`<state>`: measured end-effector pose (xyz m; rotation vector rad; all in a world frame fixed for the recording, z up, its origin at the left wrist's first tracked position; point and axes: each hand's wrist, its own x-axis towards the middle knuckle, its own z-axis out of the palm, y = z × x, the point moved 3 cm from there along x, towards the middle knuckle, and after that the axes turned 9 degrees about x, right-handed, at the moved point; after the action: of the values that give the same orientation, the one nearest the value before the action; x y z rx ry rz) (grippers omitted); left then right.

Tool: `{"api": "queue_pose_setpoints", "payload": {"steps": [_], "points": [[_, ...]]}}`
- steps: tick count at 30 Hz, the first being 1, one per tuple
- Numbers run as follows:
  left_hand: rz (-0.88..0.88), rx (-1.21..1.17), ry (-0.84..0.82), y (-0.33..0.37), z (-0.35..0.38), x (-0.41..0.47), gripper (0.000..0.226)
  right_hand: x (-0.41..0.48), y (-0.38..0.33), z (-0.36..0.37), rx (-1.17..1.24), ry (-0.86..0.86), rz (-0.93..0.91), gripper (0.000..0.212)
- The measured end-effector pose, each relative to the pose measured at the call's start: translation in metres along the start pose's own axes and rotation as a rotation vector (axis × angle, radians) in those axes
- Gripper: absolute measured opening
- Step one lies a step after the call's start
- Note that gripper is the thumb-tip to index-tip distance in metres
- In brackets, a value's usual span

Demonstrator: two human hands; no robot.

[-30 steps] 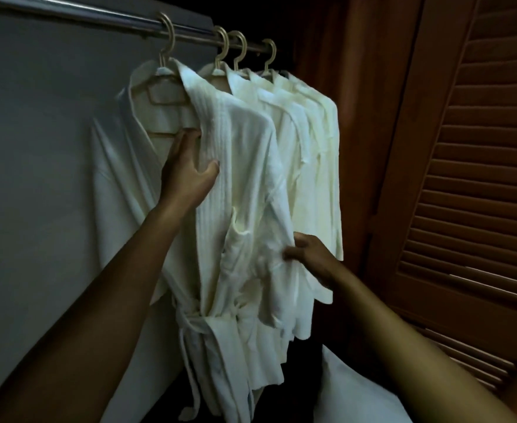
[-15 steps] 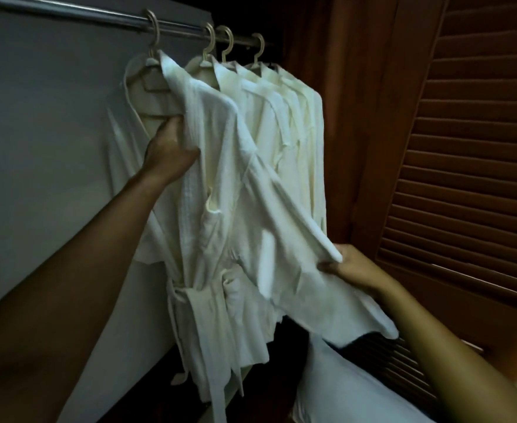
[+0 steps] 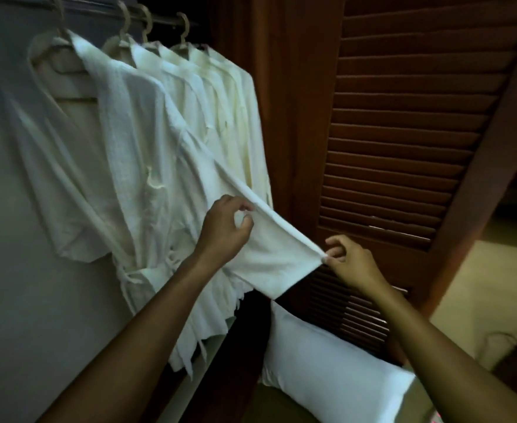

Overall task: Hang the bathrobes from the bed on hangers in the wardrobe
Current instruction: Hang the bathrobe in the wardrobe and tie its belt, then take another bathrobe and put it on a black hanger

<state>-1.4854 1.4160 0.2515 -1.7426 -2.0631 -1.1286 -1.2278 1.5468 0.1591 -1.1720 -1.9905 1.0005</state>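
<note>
Right hand (image 3: 347,259) pinches the cuff and left hand (image 3: 225,230) pinches the upper edge of the sleeve (image 3: 275,248) stretched rightward from the leftmost bathrobe (image 3: 135,132) on its hanger (image 3: 62,68), so 1 hard tug could drag the shoulder off.

Front bathrobe (image 3: 135,123): white cloth, matt, coarse crinkled weave.
Bathrobes behind (image 3: 229,102): cream cloth, matt.
Hangers (image 3: 126,21): pale, smooth hooks, seemingly plastic.
Louvred door (image 3: 403,132): dark red-brown wood, slats with a soft sheen.
Pillow (image 3: 327,361): smooth white cloth.
Wardrobe wall (image 3: 7,285): flat grey, matt.
</note>
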Motion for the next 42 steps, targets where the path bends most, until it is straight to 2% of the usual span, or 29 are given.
{"api": "queue_pose_setpoints", "payload": {"steps": [3,7,15,22,25,29,32,37,42], "points": [[0.039,-0.07,-0.117,0.032,0.037,-0.008,0.016,-0.027,0.02,-0.029,0.068,0.07,0.065,0.039],[0.119,-0.129,-0.268,0.076,0.09,-0.009,0.015,-0.067,0.051,-0.071,0.058,0.197,0.111,0.023],[0.422,-0.248,-0.602,0.185,0.217,-0.019,0.015,-0.17,0.124,-0.164,-0.069,0.525,0.351,0.022],[0.704,-0.419,-0.862,0.317,0.291,-0.058,0.008,-0.299,0.142,-0.225,-0.152,0.833,0.624,0.025],[0.825,-0.477,-0.927,0.373,0.304,-0.088,0.021,-0.357,0.14,-0.229,-0.185,0.995,0.723,0.024],[1.023,-0.541,-0.998,0.44,0.313,-0.143,0.006,-0.433,0.139,-0.22,-0.212,1.173,0.834,0.024],[1.167,-0.572,-1.056,0.487,0.308,-0.188,0.005,-0.481,0.134,-0.213,-0.232,1.259,0.894,0.026],[1.416,-0.646,-1.145,0.572,0.275,-0.297,0.009,-0.595,0.129,-0.199,-0.194,1.485,1.025,0.028],[1.573,-0.723,-1.279,0.652,0.237,-0.427,0.007,-0.723,0.125,-0.183,-0.158,1.657,1.169,0.029]]}}
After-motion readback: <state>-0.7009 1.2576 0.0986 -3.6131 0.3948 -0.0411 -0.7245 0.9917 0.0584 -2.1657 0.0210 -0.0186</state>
